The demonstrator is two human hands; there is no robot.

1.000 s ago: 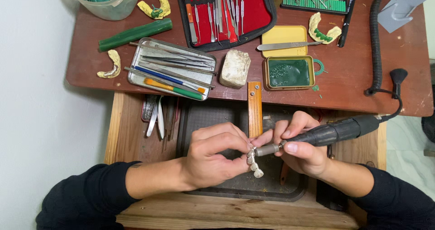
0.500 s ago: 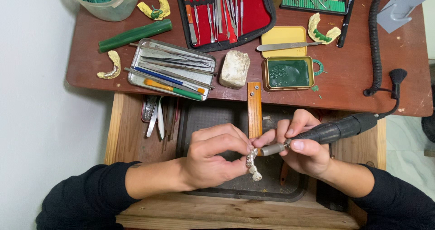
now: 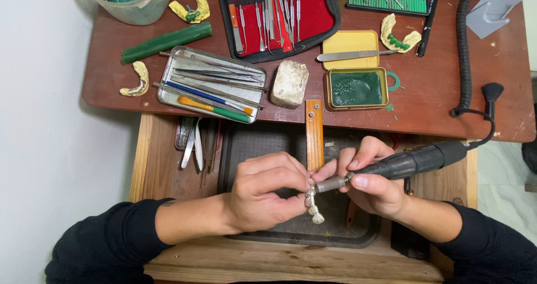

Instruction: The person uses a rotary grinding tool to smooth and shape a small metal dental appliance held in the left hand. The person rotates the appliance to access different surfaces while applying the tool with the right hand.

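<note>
1. The left hand (image 3: 263, 197) has its grip pinched shut on a small silvery metal piece (image 3: 313, 203), held just over the dark tray (image 3: 358, 236) in the open drawer.
2. The right hand (image 3: 372, 183) has its grip closed around a black power tool (image 3: 403, 164), like holding a fat pen. The tool's tip touches the top of the metal piece.
3. The metal piece looks hard, light and tiny, with little round knobs hanging below the fingers. I think it could slip or bend, so a tight pinch near its top, close to the tool tip, seems best.
4. A curly black cord (image 3: 464, 43) runs from the tool up across the brown bench (image 3: 112, 77).
5. Behind the dark tray, on the bench, an open yellow tin (image 3: 358, 88) holds green wax.
6. Left of that tin, past a pale stone block (image 3: 290, 84), a silver tin (image 3: 210, 85) holds thin metal tools and a blue and an orange-and-green stick.
7. Behind the silver tin, a red case (image 3: 279, 13) holds a row of metal tools.
8. At the far left corner, a clear tub (image 3: 131, 4) holds green scraps.
</note>
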